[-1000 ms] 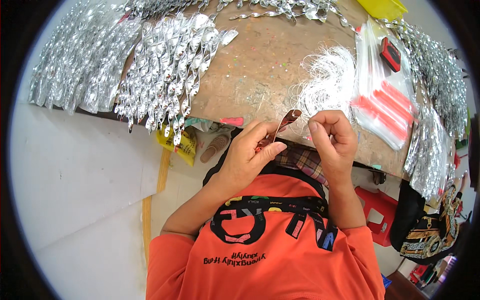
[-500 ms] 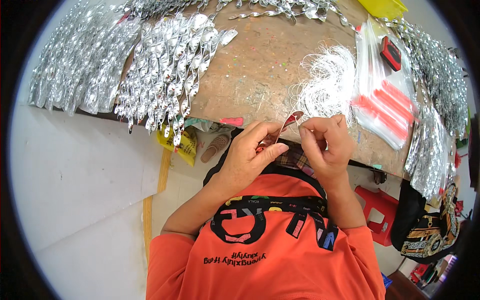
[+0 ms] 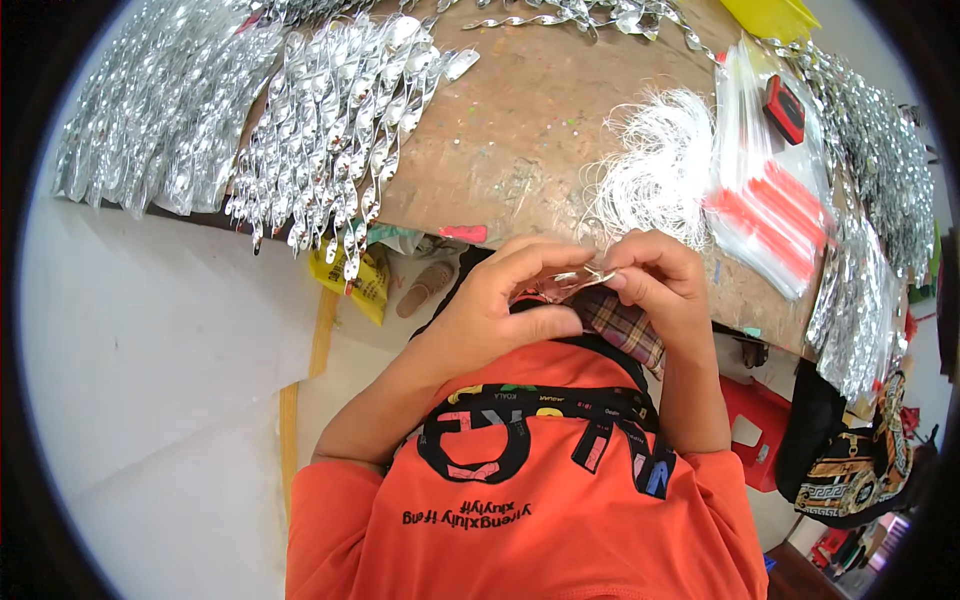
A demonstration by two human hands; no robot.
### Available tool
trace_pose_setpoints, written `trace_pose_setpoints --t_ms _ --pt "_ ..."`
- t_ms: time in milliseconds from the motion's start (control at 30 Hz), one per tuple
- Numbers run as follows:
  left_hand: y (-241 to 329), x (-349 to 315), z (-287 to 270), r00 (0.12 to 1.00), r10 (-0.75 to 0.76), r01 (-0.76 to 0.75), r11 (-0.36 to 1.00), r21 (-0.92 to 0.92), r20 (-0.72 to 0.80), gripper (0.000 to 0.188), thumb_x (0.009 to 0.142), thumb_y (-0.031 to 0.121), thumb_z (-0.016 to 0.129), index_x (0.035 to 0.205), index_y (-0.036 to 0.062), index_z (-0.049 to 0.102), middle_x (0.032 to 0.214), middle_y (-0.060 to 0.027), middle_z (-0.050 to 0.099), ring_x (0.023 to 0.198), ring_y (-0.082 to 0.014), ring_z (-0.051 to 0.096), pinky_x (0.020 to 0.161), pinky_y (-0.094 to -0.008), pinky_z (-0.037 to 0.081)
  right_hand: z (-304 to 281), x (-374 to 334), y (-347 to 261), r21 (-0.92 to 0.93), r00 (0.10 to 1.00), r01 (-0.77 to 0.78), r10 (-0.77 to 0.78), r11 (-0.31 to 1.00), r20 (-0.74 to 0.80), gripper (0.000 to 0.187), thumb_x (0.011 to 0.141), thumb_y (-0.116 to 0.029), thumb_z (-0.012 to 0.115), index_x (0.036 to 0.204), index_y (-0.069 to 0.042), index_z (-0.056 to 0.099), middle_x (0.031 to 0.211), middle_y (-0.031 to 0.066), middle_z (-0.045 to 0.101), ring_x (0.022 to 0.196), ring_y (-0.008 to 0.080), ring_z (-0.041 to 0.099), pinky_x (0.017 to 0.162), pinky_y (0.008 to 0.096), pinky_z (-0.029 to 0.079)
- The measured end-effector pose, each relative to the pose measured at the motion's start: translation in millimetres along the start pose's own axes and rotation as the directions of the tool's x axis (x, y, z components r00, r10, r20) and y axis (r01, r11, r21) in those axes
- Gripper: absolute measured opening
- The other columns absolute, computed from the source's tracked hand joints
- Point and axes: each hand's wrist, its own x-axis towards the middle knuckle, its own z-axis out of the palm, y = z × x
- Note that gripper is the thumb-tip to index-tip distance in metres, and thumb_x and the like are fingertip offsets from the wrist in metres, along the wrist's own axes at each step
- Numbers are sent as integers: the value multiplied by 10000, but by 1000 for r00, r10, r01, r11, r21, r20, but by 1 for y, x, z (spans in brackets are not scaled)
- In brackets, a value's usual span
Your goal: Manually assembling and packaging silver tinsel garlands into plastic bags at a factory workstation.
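Plenty of Glitter on Worn Brown

From where I stand, the bench (image 3: 510, 140) fills most of the far side, its brown top scuffed, dull and flecked with tiny bright specks. Three shiny masses lie along its sides: a wide, crinkled silver pile (image 3: 165, 120) at far left; beside it a bank of twists (image 3: 325, 120), mirror-bright spirals whose tips hang over the near edge; and a glittering heap (image 3: 865, 160) down the right.

The person's shirt (image 3: 590, 540) is soft, matt orange with dark patchwork lettering. Next in size come the sleeves (image 3: 765, 220), long, slick, clear plastic banded with red, lying fanned on the right of the bench. Just left of them sits the string (image 3: 660, 170), a loose, wiry white tangle of thin loops.

Both hands are over the person's lap, just off the bench's near edge. The left hand (image 3: 505, 305) curves round the strip (image 3: 570, 285), its thumb standing apart from the forefinger; whether its other fingers clamp anything I cannot tell. The right hand (image 3: 660, 280) pinches the strip's tip between thumb and forefinger. The strip itself is thin, glossy and coppery, bent and catching the light between the two.

Smaller still, a hard red-and-black box (image 3: 785, 108) rests on the sleeves, and a flat red scrap (image 3: 463, 233) lies at the bench's edge.
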Motion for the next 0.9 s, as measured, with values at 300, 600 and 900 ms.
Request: trace_pose_setpoints --t_ms 300,600,900 --pt "12 12 -1 995 95 -95 994 54 -5 124 863 50 553 972 -3 577 1093 -94 502 964 -132 517 813 -246 430 -3 1 4 -151 990 136 -129 979 56 74 743 20 634 806 -3 602 743 54 561 571 76 464 498 186 366" --pt "14 19 0 957 276 -238 925 296 -94 73 858 89 568 875 17 569 1072 -101 496 935 -141 493 828 -268 395 6 2 -7 -120 998 58 -61 991 -23 130 813 -39 603 937 -5 581 737 11 564 567 34 465 480 168 354" --pt "-4 17 18 973 200 -190 978 89 -117 239 814 50 618 1032 22 524 1027 -100 541 922 -153 553 793 -273 447 13 5 -5 253 998 -49 60 966 -37 64 865 -75 547 891 -20 565 648 -13 513 528 26 435 452 169 318"
